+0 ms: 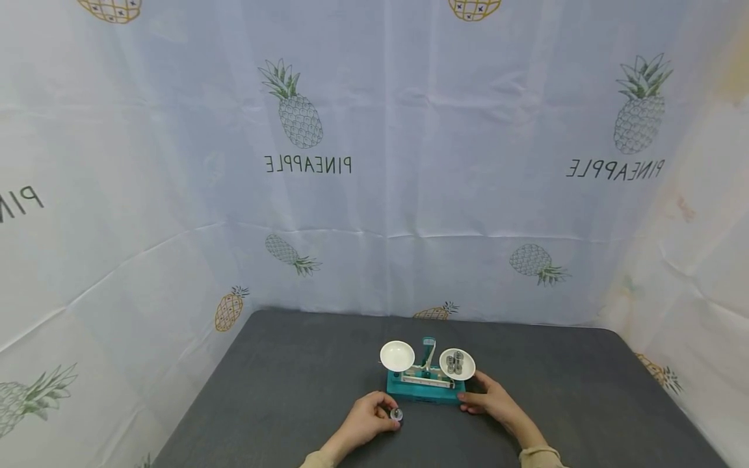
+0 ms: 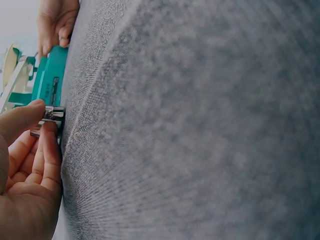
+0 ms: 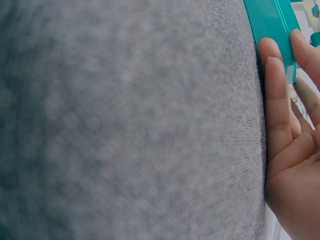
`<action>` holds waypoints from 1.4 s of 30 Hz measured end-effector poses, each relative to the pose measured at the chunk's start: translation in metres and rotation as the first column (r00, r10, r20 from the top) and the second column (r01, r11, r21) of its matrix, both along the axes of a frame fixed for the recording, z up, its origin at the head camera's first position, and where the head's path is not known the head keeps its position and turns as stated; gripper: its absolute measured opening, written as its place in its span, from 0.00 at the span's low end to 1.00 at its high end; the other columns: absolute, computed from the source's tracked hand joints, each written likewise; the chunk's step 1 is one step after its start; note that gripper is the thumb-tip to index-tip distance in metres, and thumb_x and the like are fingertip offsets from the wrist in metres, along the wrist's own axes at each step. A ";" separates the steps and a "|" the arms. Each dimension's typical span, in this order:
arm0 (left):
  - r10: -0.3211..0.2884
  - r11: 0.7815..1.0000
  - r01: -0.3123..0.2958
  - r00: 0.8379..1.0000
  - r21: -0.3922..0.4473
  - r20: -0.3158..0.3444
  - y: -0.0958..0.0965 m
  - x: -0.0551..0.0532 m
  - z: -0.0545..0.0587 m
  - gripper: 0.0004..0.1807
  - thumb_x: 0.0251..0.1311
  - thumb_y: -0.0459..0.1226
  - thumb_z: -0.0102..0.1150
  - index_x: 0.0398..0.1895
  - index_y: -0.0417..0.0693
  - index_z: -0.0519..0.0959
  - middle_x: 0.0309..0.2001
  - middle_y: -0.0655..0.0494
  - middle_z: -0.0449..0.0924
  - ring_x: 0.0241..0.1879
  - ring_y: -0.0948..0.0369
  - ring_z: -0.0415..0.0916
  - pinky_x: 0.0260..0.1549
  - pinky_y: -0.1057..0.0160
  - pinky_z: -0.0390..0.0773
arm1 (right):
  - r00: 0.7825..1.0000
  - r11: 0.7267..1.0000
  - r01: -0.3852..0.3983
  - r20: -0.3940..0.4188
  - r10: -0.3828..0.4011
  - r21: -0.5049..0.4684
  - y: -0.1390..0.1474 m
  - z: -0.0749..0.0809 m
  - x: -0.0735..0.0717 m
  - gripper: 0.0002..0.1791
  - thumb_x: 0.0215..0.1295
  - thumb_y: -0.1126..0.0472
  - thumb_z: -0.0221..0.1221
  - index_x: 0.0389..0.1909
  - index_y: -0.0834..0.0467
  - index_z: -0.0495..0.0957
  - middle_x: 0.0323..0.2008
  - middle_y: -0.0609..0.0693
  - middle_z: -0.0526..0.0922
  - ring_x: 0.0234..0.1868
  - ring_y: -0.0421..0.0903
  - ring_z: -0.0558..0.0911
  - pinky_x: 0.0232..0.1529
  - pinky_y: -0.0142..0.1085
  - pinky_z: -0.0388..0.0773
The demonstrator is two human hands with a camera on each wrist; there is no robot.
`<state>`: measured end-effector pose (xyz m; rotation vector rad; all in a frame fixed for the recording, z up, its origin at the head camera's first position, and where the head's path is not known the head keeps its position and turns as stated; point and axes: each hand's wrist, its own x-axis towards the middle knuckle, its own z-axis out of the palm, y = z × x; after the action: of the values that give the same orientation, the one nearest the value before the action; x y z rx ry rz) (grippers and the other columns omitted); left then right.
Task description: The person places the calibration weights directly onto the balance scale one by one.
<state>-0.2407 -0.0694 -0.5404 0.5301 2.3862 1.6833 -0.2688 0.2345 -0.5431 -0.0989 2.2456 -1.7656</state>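
My left hand (image 1: 367,419) pinches a small shiny metal weight (image 1: 396,414) between thumb and fingers, just in front of a teal balance scale (image 1: 424,391). In the left wrist view the weight (image 2: 54,113) lies sideways in the picture, close to the tabletop, with another shiny metal edge below it by the fingers. With thumb and fingers, my right hand (image 1: 490,398) holds the right end of the scale's teal base (image 3: 272,25). Several metal weights (image 1: 454,362) stand on the right white pan (image 1: 466,373). The left white pan (image 1: 397,355) has nothing on it.
A dark grey tabletop (image 1: 281,377) extends around the scale on all sides. Behind it and along both sides hangs a pale curtain (image 1: 409,195) printed with pineapples, meeting the table's far edge.
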 end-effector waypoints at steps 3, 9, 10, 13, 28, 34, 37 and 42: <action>0.001 1.000 -0.001 1.000 -0.005 -0.012 0.000 0.000 0.000 0.12 0.43 0.32 0.69 0.34 0.40 0.79 0.30 0.56 0.75 0.21 0.73 0.70 0.19 0.73 0.68 | 1.000 1.000 0.001 -0.002 -0.001 -0.002 0.000 0.000 0.000 0.48 0.56 0.57 0.64 0.68 0.72 0.46 0.49 0.68 0.72 0.33 0.44 0.84 0.35 0.36 0.81; 0.010 1.000 -0.010 1.000 -0.003 0.002 -0.002 0.001 0.001 0.12 0.45 0.32 0.68 0.34 0.39 0.79 0.28 0.54 0.78 0.21 0.73 0.72 0.19 0.73 0.68 | 1.000 1.000 0.008 0.001 -0.008 0.001 0.000 0.000 0.001 0.49 0.56 0.57 0.64 0.69 0.72 0.45 0.53 0.71 0.67 0.33 0.45 0.84 0.36 0.36 0.81; 0.013 1.000 -0.013 1.000 -0.006 0.003 -0.002 0.002 0.002 0.12 0.45 0.32 0.68 0.34 0.39 0.79 0.28 0.54 0.79 0.21 0.73 0.72 0.18 0.73 0.68 | 1.000 1.000 0.008 0.002 -0.008 0.001 0.000 0.001 0.001 0.49 0.56 0.57 0.64 0.69 0.72 0.45 0.54 0.72 0.66 0.33 0.45 0.84 0.36 0.36 0.81; 0.026 1.000 -0.026 1.000 -0.014 -0.001 -0.002 0.002 0.004 0.12 0.45 0.33 0.69 0.34 0.40 0.79 0.28 0.54 0.78 0.21 0.72 0.72 0.18 0.73 0.68 | 1.000 1.000 0.007 -0.002 -0.007 0.002 0.000 0.001 0.001 0.48 0.56 0.57 0.64 0.68 0.72 0.46 0.54 0.72 0.67 0.33 0.45 0.84 0.36 0.37 0.81; 0.048 0.999 -0.050 0.989 -0.009 -0.139 -0.004 0.004 0.035 0.13 0.45 0.34 0.69 0.35 0.41 0.80 0.32 0.52 0.76 0.24 0.75 0.70 0.22 0.74 0.71 | 1.000 1.000 0.014 -0.003 -0.014 0.003 -0.001 0.001 0.002 0.47 0.56 0.57 0.64 0.68 0.71 0.48 0.51 0.69 0.70 0.33 0.45 0.84 0.35 0.37 0.81; 0.054 0.998 -0.058 0.985 -0.021 -0.165 -0.004 0.005 0.049 0.12 0.47 0.35 0.68 0.36 0.42 0.81 0.32 0.51 0.76 0.25 0.75 0.70 0.23 0.74 0.71 | 1.000 1.000 0.010 -0.010 -0.010 0.001 0.000 0.001 0.001 0.46 0.57 0.57 0.64 0.68 0.71 0.48 0.51 0.68 0.71 0.33 0.45 0.84 0.35 0.36 0.81; 0.067 0.997 -0.071 0.978 -0.016 -0.196 -0.004 0.004 0.056 0.12 0.48 0.36 0.68 0.36 0.42 0.81 0.33 0.48 0.76 0.25 0.75 0.70 0.23 0.74 0.72 | 1.000 1.000 0.017 -0.011 -0.017 0.006 0.000 0.001 0.001 0.46 0.57 0.57 0.64 0.67 0.71 0.48 0.49 0.67 0.72 0.33 0.44 0.84 0.35 0.36 0.81; 0.111 0.993 -0.115 0.966 -0.004 -0.233 -0.005 0.002 0.070 0.13 0.49 0.37 0.68 0.38 0.43 0.81 0.32 0.50 0.76 0.25 0.74 0.70 0.24 0.74 0.72 | 1.000 1.000 0.025 0.002 -0.025 0.012 -0.002 0.002 0.003 0.46 0.57 0.57 0.64 0.68 0.71 0.48 0.50 0.67 0.71 0.33 0.45 0.84 0.35 0.37 0.80</action>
<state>-0.2384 -0.0749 -0.4707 0.6311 2.6388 1.7314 -0.2660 0.2327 -0.5410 -0.0662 2.2653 -1.7639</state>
